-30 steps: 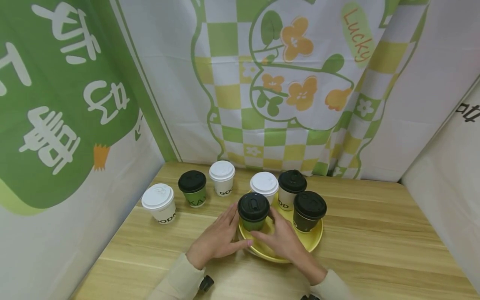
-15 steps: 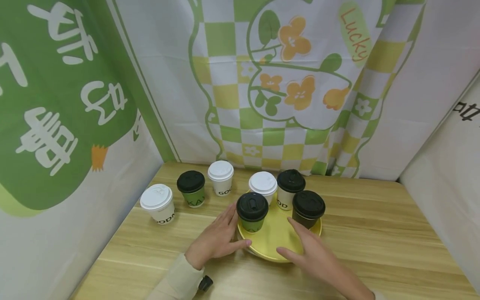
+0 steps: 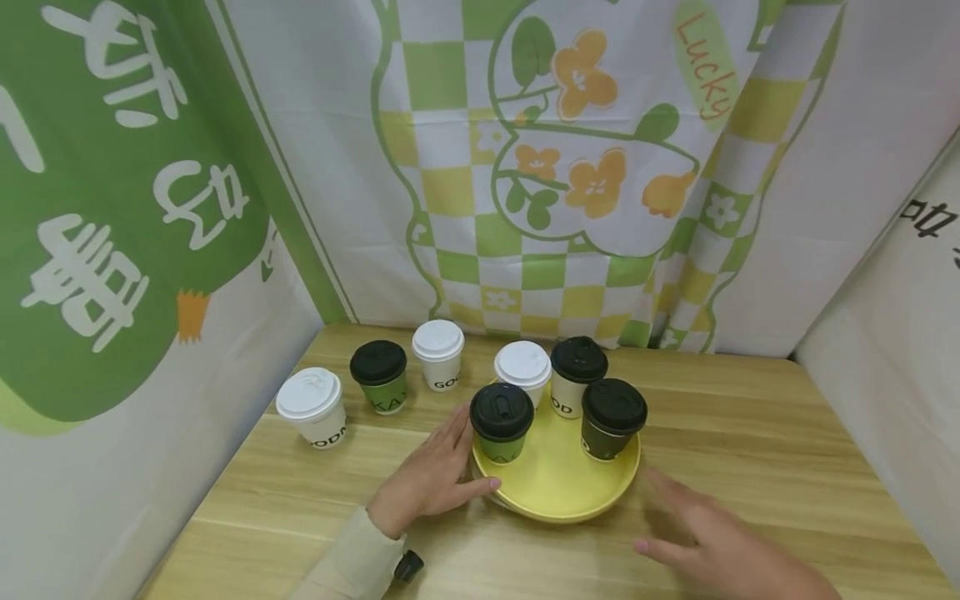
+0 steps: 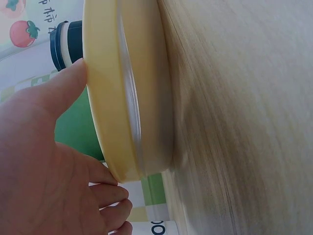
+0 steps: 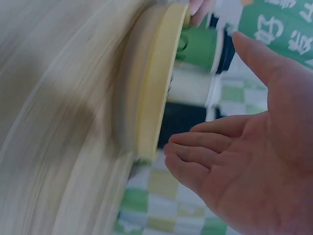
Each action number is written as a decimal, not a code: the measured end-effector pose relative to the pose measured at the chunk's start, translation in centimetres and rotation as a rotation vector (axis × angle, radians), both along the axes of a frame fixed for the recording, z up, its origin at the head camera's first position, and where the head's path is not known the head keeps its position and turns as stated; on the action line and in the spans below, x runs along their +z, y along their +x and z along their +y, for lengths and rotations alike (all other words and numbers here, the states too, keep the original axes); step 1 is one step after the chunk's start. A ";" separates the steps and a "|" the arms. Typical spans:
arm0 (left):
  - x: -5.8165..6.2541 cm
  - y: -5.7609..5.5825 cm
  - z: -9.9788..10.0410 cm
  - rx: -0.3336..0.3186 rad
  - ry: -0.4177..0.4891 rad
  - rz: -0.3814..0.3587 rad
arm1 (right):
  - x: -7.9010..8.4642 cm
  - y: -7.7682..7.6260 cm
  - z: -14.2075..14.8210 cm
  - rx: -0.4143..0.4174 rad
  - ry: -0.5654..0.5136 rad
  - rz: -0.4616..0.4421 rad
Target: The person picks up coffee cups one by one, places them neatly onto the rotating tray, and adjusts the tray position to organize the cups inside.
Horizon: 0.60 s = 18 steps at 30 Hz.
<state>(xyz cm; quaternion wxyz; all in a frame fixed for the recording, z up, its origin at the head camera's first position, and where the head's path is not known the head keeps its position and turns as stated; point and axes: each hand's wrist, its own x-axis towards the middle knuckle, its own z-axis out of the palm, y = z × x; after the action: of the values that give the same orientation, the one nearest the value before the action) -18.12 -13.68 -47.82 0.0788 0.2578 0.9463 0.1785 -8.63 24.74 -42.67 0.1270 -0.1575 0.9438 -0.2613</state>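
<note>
A round yellow tray (image 3: 558, 487), raised on a base in the left wrist view, bears several lidded paper cups. The green cup with a black lid (image 3: 502, 417) stands at its left side. Behind are a white-lidded cup (image 3: 522, 367) and a pale cup with a black lid (image 3: 580, 371); a dark cup (image 3: 613, 417) is at the right. My left hand (image 3: 429, 479) rests along the tray's left rim, thumb and fingertips at the rim beside the green cup. My right hand (image 3: 723, 529) is off the tray's right side, fingers extended, holding nothing.
Left of the tray on the wooden table (image 3: 750, 433) stand a white cup (image 3: 312, 408), another green cup with a black lid (image 3: 380, 379) and a white cup (image 3: 439, 354) near the back. A printed curtain (image 3: 555, 275) hangs behind the table.
My right hand has let go of the green cup and moved right, off the tray. The green cup stays on the tray's left side. My left hand stays at the rim.
</note>
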 end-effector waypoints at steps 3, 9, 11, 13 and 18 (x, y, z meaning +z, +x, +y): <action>0.0 -0.1 -0.1 0.002 0.001 0.009 | -0.9 -1.2 1.1 0.012 0.017 0.091; 0.0 -0.1 -0.2 -0.003 0.024 0.001 | -4.0 -4.4 3.0 0.005 -0.038 0.096; 0.0 0.0 -0.2 -0.008 0.030 0.004 | -5.0 -5.4 3.4 0.008 -0.055 0.116; 0.0 0.0 -0.2 -0.011 0.028 0.009 | -5.7 -6.5 3.7 0.024 -0.084 0.150; 0.0 0.0 -0.1 -0.011 0.027 0.005 | -6.6 -8.6 3.9 0.064 -0.111 0.218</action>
<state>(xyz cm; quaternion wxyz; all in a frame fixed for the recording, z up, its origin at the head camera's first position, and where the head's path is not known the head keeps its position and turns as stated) -18.12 -13.83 -47.86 0.0739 0.2644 0.9426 0.1900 -17.27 28.60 -49.25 0.0232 -0.2219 0.9306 -0.2901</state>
